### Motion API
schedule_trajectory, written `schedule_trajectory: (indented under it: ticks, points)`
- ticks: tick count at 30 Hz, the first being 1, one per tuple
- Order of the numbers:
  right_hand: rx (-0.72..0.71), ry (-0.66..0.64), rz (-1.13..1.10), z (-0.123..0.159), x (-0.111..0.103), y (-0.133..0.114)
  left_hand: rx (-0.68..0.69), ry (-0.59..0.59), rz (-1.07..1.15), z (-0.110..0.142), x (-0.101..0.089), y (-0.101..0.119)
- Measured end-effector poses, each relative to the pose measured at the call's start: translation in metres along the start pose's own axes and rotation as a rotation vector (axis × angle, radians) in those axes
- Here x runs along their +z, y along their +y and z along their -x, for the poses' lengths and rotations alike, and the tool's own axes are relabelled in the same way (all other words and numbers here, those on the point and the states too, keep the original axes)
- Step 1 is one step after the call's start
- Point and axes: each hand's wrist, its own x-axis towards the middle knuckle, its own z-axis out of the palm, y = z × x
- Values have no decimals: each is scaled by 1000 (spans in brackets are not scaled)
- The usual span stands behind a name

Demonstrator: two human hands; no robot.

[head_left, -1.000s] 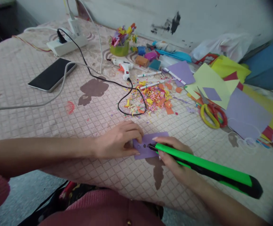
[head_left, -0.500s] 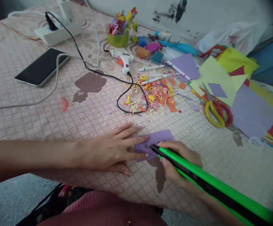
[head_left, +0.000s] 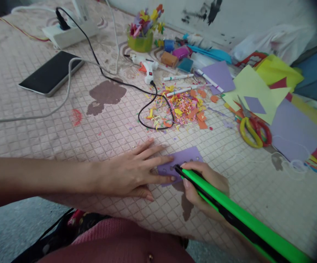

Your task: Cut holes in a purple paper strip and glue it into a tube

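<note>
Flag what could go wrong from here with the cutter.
1. The tip of the green cutter is close to the fingers of the left hand; a slip could nick one.
2. The purple paper lies right on the tablecloth, so pressing through might score the cloth.
3. The paper is small and pinned at one end by spread fingers; it could twist or tear.

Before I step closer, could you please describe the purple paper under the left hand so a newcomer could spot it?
On the diamond-patterned tablecloth, find the near side, where the left hand lies flat. Its fingers rest on the purple paper, at the tip of the green cutter in the right hand. Unlike the larger purple sheet at right, it carries small round dark marks.
</note>
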Motion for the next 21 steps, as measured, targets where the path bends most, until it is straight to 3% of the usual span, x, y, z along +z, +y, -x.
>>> schedule_trajectory:
  ticks: [21]
  points:
    - [-17,-6,14,-2,1,-1,-13,20,1,0,2,0]
